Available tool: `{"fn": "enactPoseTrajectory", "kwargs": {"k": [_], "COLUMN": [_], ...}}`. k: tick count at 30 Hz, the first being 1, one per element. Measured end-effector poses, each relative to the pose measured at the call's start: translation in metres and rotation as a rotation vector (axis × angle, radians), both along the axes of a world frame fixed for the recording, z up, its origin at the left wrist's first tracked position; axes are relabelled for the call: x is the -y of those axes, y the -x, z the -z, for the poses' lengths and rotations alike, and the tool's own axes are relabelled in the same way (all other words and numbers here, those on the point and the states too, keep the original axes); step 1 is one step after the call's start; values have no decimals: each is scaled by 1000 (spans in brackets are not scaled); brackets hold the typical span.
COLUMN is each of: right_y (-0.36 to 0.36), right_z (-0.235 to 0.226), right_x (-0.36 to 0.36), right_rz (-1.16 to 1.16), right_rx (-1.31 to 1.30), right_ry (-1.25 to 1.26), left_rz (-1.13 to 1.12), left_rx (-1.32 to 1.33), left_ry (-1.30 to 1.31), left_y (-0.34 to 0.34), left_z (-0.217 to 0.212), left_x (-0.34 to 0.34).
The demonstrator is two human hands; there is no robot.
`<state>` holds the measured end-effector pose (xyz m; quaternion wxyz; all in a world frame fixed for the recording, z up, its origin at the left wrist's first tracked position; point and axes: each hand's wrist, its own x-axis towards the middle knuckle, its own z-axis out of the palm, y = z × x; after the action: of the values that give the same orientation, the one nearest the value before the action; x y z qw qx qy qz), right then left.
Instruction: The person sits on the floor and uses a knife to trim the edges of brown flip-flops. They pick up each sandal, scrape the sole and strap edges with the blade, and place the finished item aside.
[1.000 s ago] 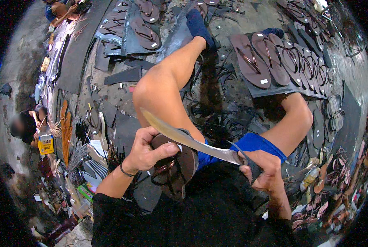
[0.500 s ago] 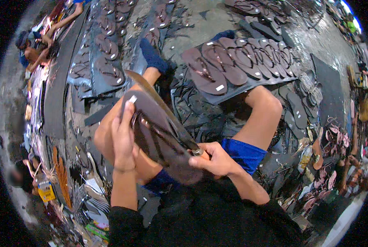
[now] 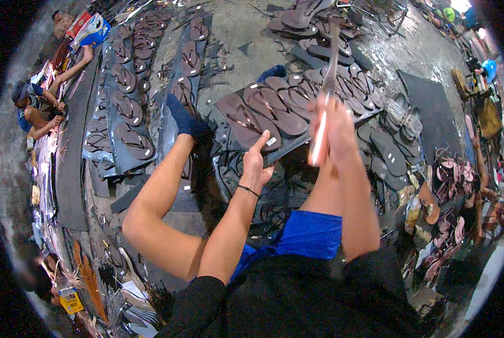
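My left hand (image 3: 255, 166) is empty, its fingers apart. One fingertip overlaps the labelled heel of the first brown flip-flop (image 3: 242, 123) in a row; I cannot tell whether it touches. That row of brown flip-flops with shiny straps lies on a dark sheet (image 3: 297, 141) between my legs. Raised over the right part of the row, my right hand (image 3: 337, 127) is closed around the orange handle of a knife (image 3: 332, 67). Its blade points away from me and is smeared by motion.
More flip-flops lie on long sheets (image 3: 114, 155) at the left and in a pile (image 3: 325, 50) at the far side. Grey soles (image 3: 390, 152) and pink straps (image 3: 452, 174) are at the right. Another person (image 3: 38, 110) sits far left. Dark scraps litter the floor.
The flip-flop that my left hand held is out of that hand. My left hand has moved right and forward. My right hand has lifted the knife away from my lap, blade forward.
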<state>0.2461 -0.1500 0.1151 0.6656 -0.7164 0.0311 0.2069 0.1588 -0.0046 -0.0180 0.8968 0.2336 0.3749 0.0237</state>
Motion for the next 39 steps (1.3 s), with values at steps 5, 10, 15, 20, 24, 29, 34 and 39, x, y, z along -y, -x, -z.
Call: {"fn": "enactPoseTrajectory", "kwargs": {"k": [5, 10, 15, 20, 24, 29, 34, 39], "right_y": [130, 191, 178, 148, 134, 114, 88, 57], "right_z": [43, 49, 74, 85, 97, 124, 186, 188], "right_x": [24, 25, 3, -11, -27, -41, -47, -96], "right_rz": [-20, -305, -427, -509, -538, -601, -783, -695], "right_rx": [-28, 142, 220, 286, 319, 349, 861, 981], "right_ry": [-124, 246, 299, 354, 520, 609, 575, 561], "left_rz": [61, 57, 15, -50, -98, -158, -218, -257], "left_rx": [17, -133, -105, 69, 19, 1, 68, 140], "left_ry": [-32, -290, -298, -145, -58, 18, 144, 267], "left_y": [11, 40, 52, 63, 75, 82, 89, 93], "left_z": [-25, -76, -60, -37, -25, -22, -6, -15], "left_x": [-36, -84, -88, -72, -57, -43, -44, -43]}}
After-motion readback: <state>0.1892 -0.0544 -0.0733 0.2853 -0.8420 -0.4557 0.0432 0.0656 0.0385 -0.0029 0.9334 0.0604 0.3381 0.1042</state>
